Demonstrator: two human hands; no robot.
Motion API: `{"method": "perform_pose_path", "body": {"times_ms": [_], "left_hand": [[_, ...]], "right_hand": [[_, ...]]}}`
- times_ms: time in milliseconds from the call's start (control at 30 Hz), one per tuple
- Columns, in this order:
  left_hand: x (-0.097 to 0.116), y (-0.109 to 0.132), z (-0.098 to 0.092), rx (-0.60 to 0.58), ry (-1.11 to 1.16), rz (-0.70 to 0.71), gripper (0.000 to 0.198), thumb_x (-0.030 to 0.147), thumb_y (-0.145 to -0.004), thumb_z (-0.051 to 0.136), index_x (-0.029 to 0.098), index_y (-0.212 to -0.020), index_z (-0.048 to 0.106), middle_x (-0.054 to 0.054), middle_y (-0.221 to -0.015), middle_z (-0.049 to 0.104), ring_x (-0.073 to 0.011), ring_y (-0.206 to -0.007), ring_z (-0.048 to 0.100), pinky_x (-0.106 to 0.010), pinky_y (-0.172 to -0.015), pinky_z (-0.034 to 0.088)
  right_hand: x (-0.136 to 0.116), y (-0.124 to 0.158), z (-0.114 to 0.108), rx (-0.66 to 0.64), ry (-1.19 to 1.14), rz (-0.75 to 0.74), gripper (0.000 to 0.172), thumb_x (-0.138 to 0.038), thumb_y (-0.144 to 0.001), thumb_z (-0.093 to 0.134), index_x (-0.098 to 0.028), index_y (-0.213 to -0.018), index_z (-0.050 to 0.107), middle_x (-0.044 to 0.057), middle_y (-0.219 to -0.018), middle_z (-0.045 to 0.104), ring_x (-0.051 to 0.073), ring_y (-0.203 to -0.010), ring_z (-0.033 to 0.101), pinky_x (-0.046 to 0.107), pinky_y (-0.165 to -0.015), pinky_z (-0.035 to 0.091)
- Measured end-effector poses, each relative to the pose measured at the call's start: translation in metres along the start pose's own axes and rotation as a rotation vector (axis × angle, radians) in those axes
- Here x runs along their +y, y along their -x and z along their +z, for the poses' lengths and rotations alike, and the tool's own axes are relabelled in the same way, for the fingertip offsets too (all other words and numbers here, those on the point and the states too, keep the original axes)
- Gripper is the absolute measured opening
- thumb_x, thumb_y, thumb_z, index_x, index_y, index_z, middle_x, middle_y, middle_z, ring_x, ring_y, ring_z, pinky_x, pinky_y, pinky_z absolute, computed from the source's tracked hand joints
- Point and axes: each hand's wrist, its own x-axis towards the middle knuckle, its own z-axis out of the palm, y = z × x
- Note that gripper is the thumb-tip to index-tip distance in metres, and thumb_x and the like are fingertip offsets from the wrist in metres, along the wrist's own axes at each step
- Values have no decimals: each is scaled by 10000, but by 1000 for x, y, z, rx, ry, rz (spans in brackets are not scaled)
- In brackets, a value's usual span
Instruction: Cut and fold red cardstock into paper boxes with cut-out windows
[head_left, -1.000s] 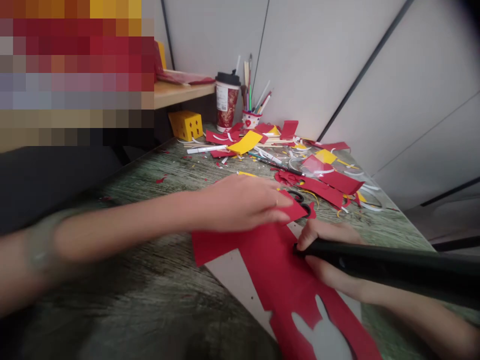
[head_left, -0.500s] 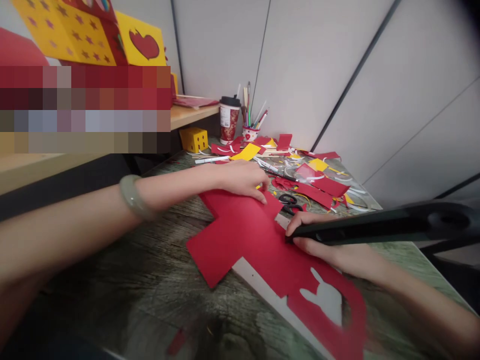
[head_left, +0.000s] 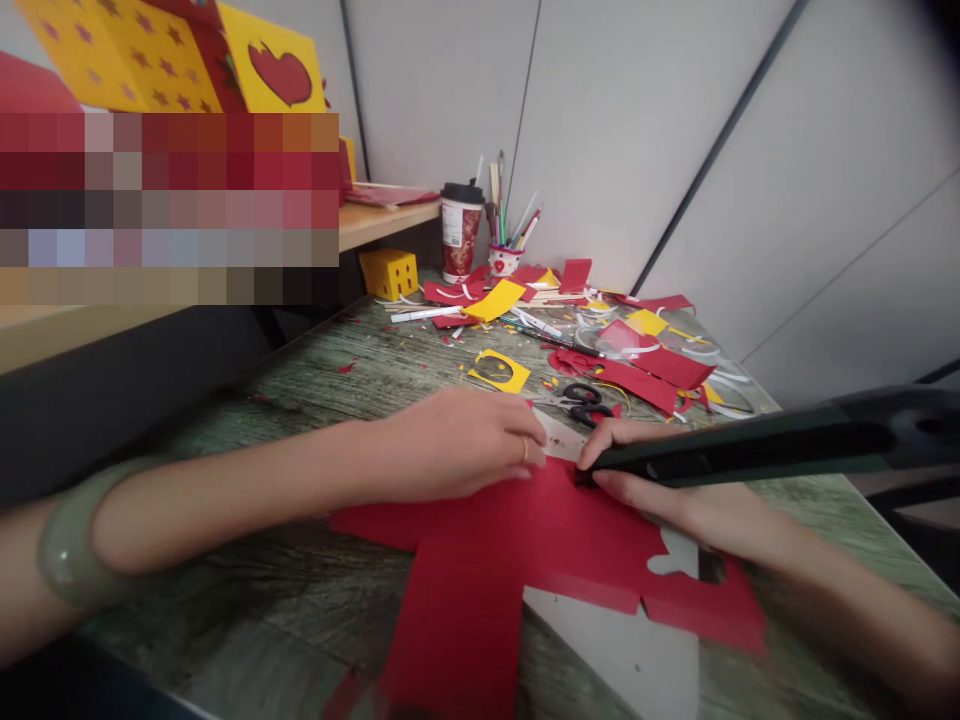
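Note:
A cross-shaped red paper sheet [head_left: 525, 545] with a rabbit-shaped cut-out lies on the green wooden table [head_left: 315, 400], over a white board [head_left: 630, 650]. My left hand [head_left: 457, 445] rests on the sheet's far edge, fingers curled down and pressing on it, a ring on one finger. My right hand [head_left: 667, 480] is closed round a long black tool [head_left: 750, 450] whose tip touches the red paper right beside my left fingertips.
Black scissors [head_left: 585, 400], a yellow cut-out piece [head_left: 499, 370] and several red and yellow scraps lie behind the hands. Farther back stand a paper cup [head_left: 460, 230], a pen holder [head_left: 504, 258] and a yellow box [head_left: 388, 272]. A wooden shelf [head_left: 375, 222] runs along the left.
The red sheet has turned and slid toward me. My left hand came back from the far side to the sheet's edge next to the tool tip. The right hand stayed on the tool.

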Motion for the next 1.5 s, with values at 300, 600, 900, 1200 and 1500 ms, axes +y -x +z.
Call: {"method": "perform_pose_path", "body": {"times_ms": [300, 600, 900, 1200, 1500], "left_hand": [[-3, 1, 24, -32, 242, 142, 375, 102, -862, 328, 185, -1201, 466, 12, -1285, 450, -106, -1213, 358, -238, -988, 325], [-5, 4, 29, -94, 387, 98, 413, 71, -858, 322, 186, -1245, 410, 7, -1320, 402, -77, -1221, 339, -219, -1009, 292], [-6, 5, 30, -104, 394, 88, 420, 77, -857, 345, 204, -1255, 395, 23, -1348, 355, -105, -1226, 336, -239, -989, 334], [-9, 7, 31, -89, 428, 110, 462, 38, -833, 357, 194, -1267, 373, 19, -1355, 342, -107, -1239, 315, -256, -1003, 325], [-10, 7, 35, -48, 412, 136, 436, 62, -846, 355, 191, -1262, 379, 23, -1344, 358, -116, -1241, 314, -267, -1012, 320]], "right_hand": [[7, 2, -1, 45, 87, -76, 94, -157, -779, 510, -232, -799, 563, -35, -771, 612, 122, -710, 560, 223, -639, 421], [11, 0, 2, 86, 88, -149, 142, -88, -721, 513, -215, -772, 553, -15, -707, 599, 122, -609, 556, 222, -543, 429], [17, 1, 3, 95, 113, -168, 177, -80, -707, 507, -246, -766, 524, -52, -700, 573, 94, -595, 535, 198, -544, 420], [16, 1, 3, 99, 90, -176, 185, -59, -683, 503, -234, -743, 518, -57, -671, 554, 83, -572, 513, 188, -518, 401], [19, 1, 3, 74, 47, -154, 184, -61, -673, 486, -233, -739, 502, -66, -612, 520, 82, -507, 463, 194, -476, 374]]}}
